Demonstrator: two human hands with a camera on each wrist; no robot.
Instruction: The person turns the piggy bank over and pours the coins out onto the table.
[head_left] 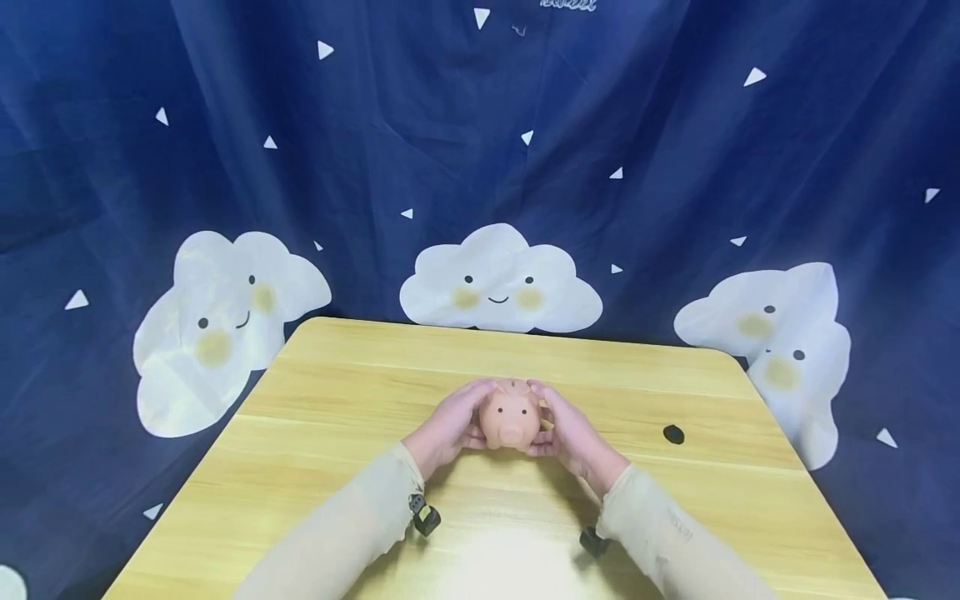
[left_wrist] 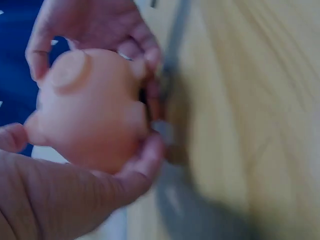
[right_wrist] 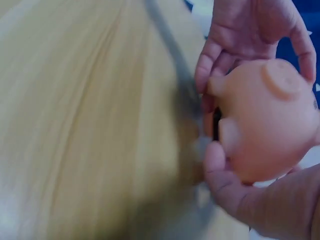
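Observation:
Between my two hands is a pink piggy bank [head_left: 511, 419], its snout and small black eyes facing me and a dark slot on top. My left hand [head_left: 452, 422] grips its left side, fingers curled round beside the ear and down by the feet. On the other side my right hand [head_left: 567, 432] holds it the same way. The left wrist view shows the piggy bank [left_wrist: 95, 110] close over the table, its shadow beside it. Under its belly, between the stubby feet, a dark patch [right_wrist: 217, 124] shows in the right wrist view.
A small black disc [head_left: 673, 434] lies on the wooden table [head_left: 360, 367], right of the hands. Behind the table's far edge hangs a dark blue curtain [head_left: 450, 100] with smiling white clouds. Black straps with small devices [head_left: 424, 515] sit at the sleeve cuffs.

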